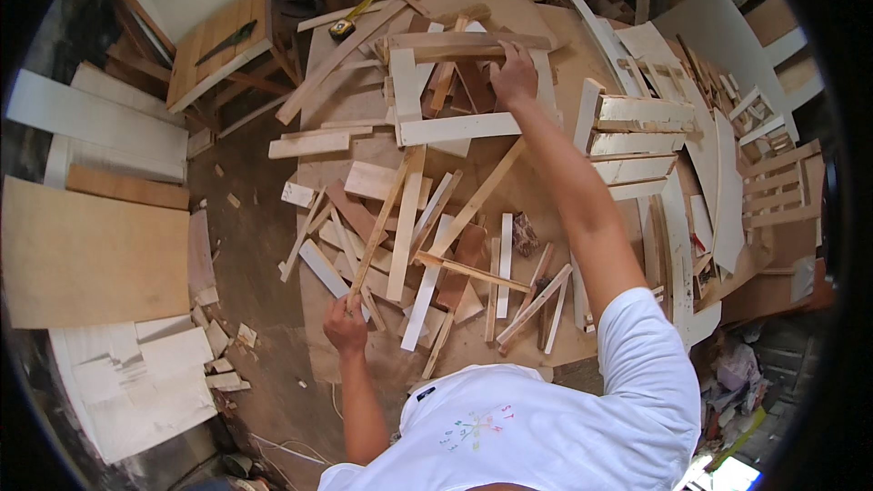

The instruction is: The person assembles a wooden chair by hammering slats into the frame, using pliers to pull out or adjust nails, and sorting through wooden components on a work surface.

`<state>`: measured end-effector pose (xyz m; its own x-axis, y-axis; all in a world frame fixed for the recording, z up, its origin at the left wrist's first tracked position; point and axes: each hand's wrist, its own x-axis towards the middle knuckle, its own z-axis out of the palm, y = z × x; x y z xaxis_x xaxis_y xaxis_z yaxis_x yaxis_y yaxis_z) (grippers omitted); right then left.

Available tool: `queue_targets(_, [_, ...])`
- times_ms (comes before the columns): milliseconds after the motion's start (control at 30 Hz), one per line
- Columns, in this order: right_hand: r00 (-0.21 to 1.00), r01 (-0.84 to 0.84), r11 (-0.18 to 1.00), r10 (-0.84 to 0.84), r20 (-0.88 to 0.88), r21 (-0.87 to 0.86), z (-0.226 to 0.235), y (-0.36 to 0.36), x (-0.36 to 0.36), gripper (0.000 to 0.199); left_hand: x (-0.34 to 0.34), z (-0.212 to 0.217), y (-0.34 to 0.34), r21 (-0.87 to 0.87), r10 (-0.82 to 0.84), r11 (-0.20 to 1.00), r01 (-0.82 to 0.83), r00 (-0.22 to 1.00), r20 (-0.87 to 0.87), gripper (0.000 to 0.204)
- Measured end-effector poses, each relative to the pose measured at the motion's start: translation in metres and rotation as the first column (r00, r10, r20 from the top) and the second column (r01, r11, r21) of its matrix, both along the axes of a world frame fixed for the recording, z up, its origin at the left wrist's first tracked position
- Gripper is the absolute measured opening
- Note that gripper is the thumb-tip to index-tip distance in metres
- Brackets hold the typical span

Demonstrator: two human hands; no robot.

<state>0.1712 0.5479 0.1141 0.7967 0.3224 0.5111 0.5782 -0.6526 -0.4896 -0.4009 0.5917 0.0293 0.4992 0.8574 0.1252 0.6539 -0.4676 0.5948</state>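
Note:
My left hand (345, 325) grips the near end of a long thin wooden slat (380, 221) that runs up and away across a pile of cut strips. My right hand (514, 75) reaches far forward and rests, fingers curled, on a wooden frame (455, 127) made of pale planks with short scraps lying inside it. Several loose slats (473, 273) and offcuts lie scattered on the brown board (509, 345) between both hands.
A yellow tape measure (344, 27) lies at the far edge. A small slatted stool with a handsaw (225, 41) stands at the back left. Stacked slat frames (637, 141) sit on the right. Large boards (82, 255) and white offcuts lie on the left floor.

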Motion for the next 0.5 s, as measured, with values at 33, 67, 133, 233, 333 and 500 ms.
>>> queue_targets(33, [0.999,-0.043,0.994,0.042,0.021,0.096,-0.012,-0.006,-0.011,0.045,-0.005,-0.007,-0.004,-0.006,-0.003,1.0,0.003,1.0,0.005,0.023])
queue_targets(67, [0.984,-0.111,0.984,0.09,0.156,0.136,-0.022,-0.01,-0.036,0.04,-0.013,-0.014,-0.01,-0.01,0.007,1.0,-0.007,1.0,0.007,0.023])
queue_targets(133, [0.95,-0.24,0.904,0.294,-0.107,0.353,-0.022,-0.023,-0.114,0.034,-0.02,-0.026,-0.023,-0.041,0.084,0.996,-0.082,0.995,0.058,0.032])
queue_targets(233, [0.888,-0.339,0.937,0.349,-0.301,0.086,-0.06,-0.059,-0.201,0.035,-0.008,-0.023,-0.038,-0.174,0.252,0.958,-0.23,0.961,0.116,0.049])
queue_targets(333, [0.904,-0.364,0.883,0.257,-0.342,-0.297,-0.112,-0.061,-0.231,0.052,-0.004,-0.02,-0.051,-0.475,0.409,0.817,-0.328,0.91,0.074,0.064])
queue_targets(500, [0.888,-0.442,0.702,0.253,-0.384,-0.559,-0.129,-0.046,-0.229,0.065,0.006,-0.007,-0.063,-0.949,0.211,0.316,-0.016,0.976,0.054,0.05])
